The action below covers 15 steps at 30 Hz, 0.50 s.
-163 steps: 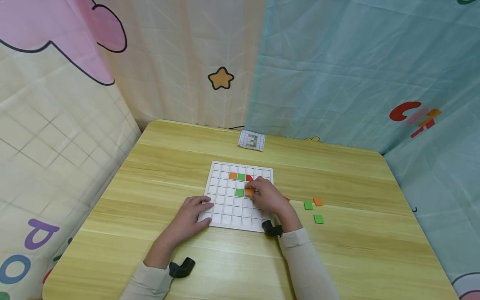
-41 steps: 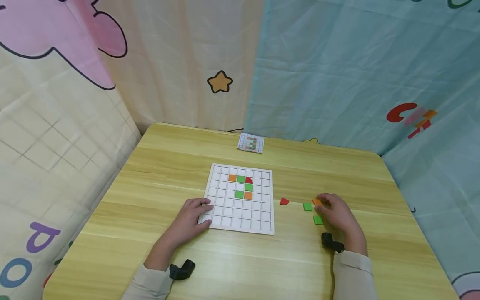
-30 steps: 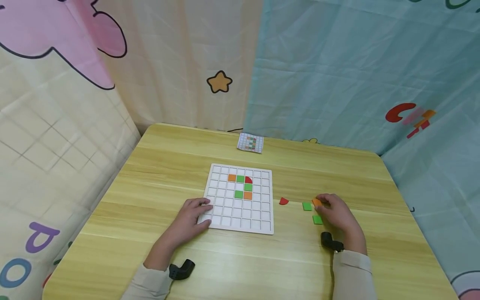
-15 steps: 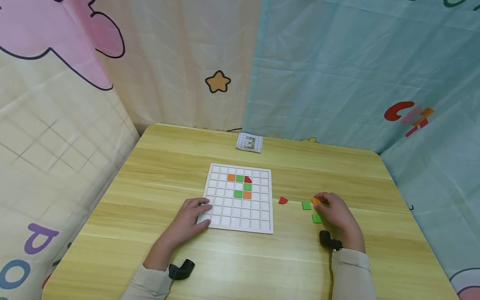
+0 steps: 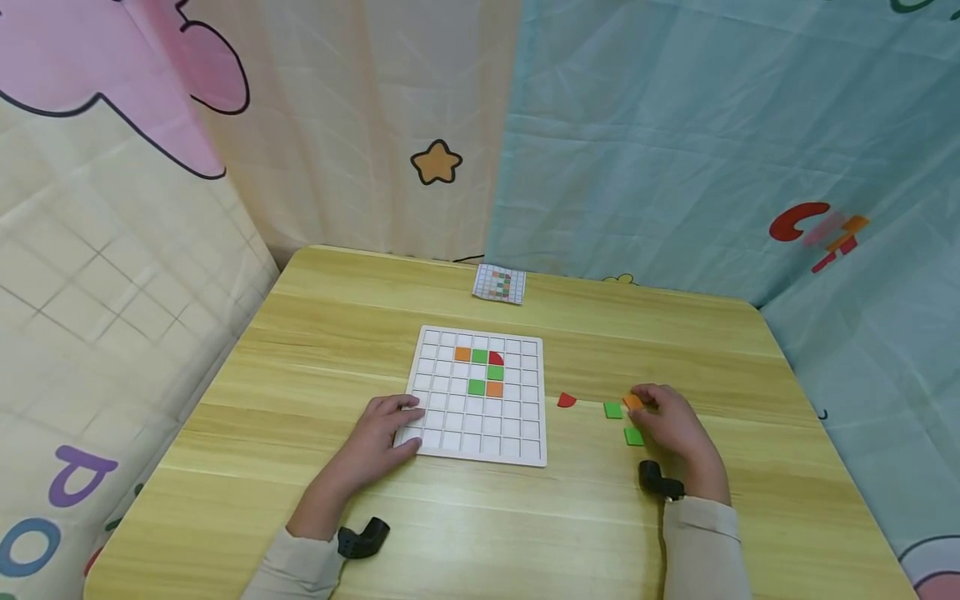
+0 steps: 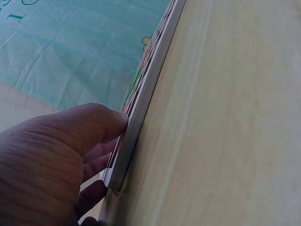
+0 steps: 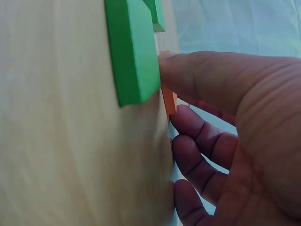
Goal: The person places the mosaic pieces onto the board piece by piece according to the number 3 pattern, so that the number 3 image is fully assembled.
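A white grid board (image 5: pixel 450 427) lies mid-table, bearing green and orange square tiles and a red quarter-round tile (image 5: pixel 496 358). My left hand (image 5: pixel 380 437) rests at its lower left; in the left wrist view, the thumb (image 6: pixel 110 123) lies on the board's edge near a corner, other fingers beyond it. To the board's right, my right hand (image 5: pixel 672 423) has thumb and fingertips on a loose orange square tile (image 5: pixel 632 402), pinching it close over the table. Right beside it lie two green square tiles, one (image 5: pixel 612 410) to the left, the other (image 5: pixel 633 437) nearer me.
A loose red quarter-round tile (image 5: pixel 567 401) lies between the board and the green tiles. Behind the board, near the back edge, sits a small card (image 5: pixel 499 284) printted with a grid and coloured squares. Curtains (image 5: pixel 645 150) hang around the wooden table (image 5: pixel 480 533).
Since the oldest frame, my right hand has left the orange tile on the board and moved right to the loose orange tile. Over the last second it stays there; my left hand stays put.
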{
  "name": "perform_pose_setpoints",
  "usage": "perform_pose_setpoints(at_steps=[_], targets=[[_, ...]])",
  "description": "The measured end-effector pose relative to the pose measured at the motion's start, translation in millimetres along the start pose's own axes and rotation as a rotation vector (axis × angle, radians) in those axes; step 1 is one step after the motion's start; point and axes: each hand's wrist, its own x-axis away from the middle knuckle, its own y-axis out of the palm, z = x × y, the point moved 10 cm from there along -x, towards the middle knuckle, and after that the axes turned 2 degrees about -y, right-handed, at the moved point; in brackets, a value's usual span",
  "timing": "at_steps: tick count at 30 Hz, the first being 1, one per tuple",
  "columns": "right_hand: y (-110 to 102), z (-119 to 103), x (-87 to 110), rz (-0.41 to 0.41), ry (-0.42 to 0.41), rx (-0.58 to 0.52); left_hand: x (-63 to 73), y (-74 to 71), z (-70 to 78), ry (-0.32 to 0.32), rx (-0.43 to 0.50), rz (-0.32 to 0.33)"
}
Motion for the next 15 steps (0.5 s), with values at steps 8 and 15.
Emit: perform_pose_setpoints(at_steps=[8,15], targets=[[0.5,-0.1,0.1,-0.005,-0.005,-0.014,-0.5,0.2,-0.4,0.001,0.000,0.002],[-0.8,-2.6,0.3,0.008,-0.007,-0.012,-0.2,-1.3,1.9,0.004,-0.002,0.003]])
